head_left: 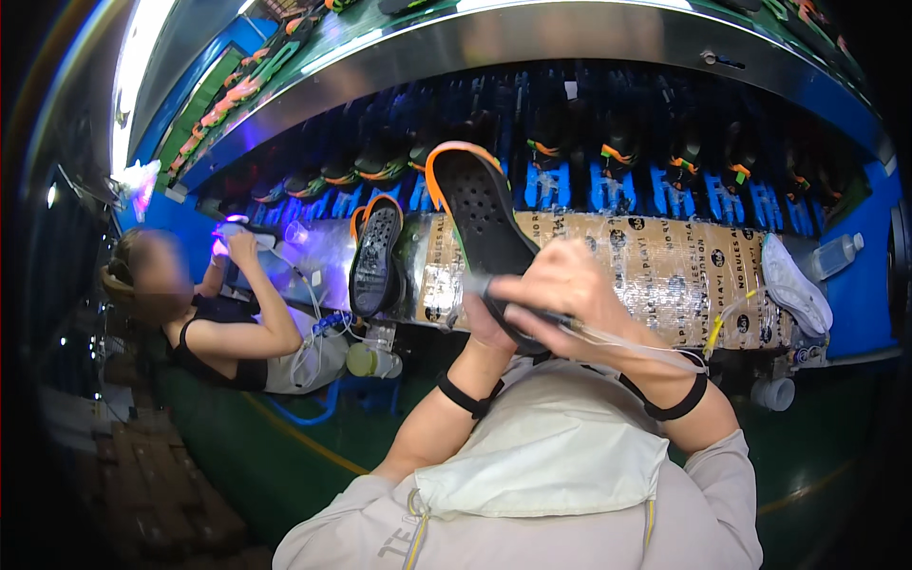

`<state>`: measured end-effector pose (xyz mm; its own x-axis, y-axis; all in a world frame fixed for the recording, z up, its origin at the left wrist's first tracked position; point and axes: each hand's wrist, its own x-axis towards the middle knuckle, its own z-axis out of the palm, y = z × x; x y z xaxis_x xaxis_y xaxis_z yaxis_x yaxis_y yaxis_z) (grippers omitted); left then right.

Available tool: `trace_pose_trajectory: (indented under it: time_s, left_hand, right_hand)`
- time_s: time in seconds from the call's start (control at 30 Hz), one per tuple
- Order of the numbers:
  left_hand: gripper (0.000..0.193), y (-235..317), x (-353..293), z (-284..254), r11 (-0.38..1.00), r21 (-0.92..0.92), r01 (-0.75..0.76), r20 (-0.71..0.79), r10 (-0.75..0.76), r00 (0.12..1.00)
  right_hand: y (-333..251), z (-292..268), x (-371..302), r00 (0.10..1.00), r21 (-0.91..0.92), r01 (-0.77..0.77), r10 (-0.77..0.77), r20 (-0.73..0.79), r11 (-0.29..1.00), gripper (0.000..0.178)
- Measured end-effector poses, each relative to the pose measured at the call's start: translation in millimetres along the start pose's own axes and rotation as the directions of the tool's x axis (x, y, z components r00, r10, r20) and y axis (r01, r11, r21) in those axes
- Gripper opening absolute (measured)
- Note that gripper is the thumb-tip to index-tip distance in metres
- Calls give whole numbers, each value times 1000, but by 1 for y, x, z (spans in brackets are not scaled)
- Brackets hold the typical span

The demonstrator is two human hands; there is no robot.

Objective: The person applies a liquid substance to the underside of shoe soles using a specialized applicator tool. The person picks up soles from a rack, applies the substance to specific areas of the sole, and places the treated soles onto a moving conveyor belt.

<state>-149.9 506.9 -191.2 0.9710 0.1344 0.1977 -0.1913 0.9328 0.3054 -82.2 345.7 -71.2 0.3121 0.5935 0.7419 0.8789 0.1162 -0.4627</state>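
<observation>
My left hand [489,328] is closed around the lower end of a black perforated shoe sole with an orange rim [480,214], holding it upright in front of me, above my lap. My right hand [560,290] is curled over the same end, fingers pressed together on a thin tool with a clear tube [608,334] that runs off to the right. Both wrists carry black bands. A second black sole [376,258] stands just left of mine, against the taped tabletop [665,271]. A white cloth [796,285] lies at its right end beside a clear bottle [836,255]. A co-worker's hand [239,249] works at the far left.
</observation>
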Motion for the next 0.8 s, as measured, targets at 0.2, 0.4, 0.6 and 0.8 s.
trace_pose_trajectory:
  time_s: [0.2,0.4,0.6,0.8]
  left_hand:
    - [92,2,3,13,999,-36,38,-125,-43,991]
    - [97,17,13,22,996,-32,80,7,-79,997]
    - [102,31,22,26,993,-68,93,102,-86,991]
    - [106,36,25,30,986,-111,122,18,-121,992]
  right_hand:
    - [-10,-9,1,962,110,4,-34,272,994,39]
    - [-16,-14,0,958,-28,6,2,288,1000,36]
    - [-18,-23,2,974,-47,-89,96,206,995,37]
    - [-22,-28,5,966,239,-156,98,240,958,26]
